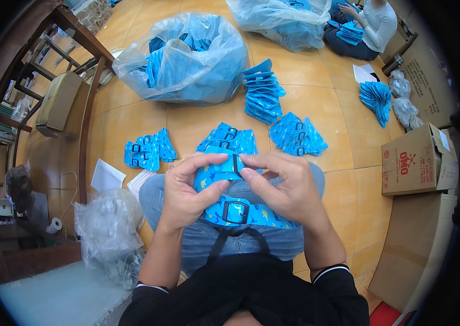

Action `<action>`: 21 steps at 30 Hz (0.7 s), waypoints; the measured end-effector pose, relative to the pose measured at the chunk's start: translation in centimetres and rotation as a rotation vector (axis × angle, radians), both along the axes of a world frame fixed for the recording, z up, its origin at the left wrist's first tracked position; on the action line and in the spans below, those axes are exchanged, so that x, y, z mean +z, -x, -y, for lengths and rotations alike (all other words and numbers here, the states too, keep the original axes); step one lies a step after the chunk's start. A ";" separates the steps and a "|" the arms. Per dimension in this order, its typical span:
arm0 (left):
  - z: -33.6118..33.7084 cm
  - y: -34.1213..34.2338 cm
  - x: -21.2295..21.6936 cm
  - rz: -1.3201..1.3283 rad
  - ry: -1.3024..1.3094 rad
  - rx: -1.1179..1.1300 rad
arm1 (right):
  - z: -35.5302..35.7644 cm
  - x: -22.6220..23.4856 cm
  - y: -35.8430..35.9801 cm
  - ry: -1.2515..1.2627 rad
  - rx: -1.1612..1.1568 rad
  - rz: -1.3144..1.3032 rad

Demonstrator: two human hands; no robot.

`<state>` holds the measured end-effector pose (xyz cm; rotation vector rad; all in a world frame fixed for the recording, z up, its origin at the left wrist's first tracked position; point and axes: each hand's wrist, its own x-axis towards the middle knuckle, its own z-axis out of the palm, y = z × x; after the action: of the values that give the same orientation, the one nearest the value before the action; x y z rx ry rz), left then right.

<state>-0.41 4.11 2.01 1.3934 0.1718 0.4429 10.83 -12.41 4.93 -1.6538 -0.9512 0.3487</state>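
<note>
both hands threading a black strap through a blue belt's top fold.
left hand (186, 190) and right hand (284, 187) pinch the belt (235, 212) over the lap; next likely pulling the strap (236, 163) snug.

I see a bright blue strap (224, 176) with small yellow and dark blue shapes and a black buckle (236, 211). The stacks (263, 98) on my orange-tan floor (317, 76) are the same blue. The bag (186, 57) is pale clear blue, the box (417, 160) brown with red print.
</note>
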 end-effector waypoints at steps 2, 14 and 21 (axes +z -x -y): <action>0.0 0.0 0.0 0.015 0.009 -0.003 | -0.1 0.0 0.0 -0.012 -0.012 -0.019; 0.0 0.3 0.0 0.057 -0.029 0.022 | -0.5 -0.4 -0.4 -0.112 -0.070 0.313; 0.6 0.3 0.7 0.030 -0.292 0.177 | -1.0 -0.7 0.2 -0.103 -0.255 0.651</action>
<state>-0.74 3.54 2.66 1.6634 0.2128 0.6553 10.58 -11.45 4.19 -1.7981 -1.1824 -0.4338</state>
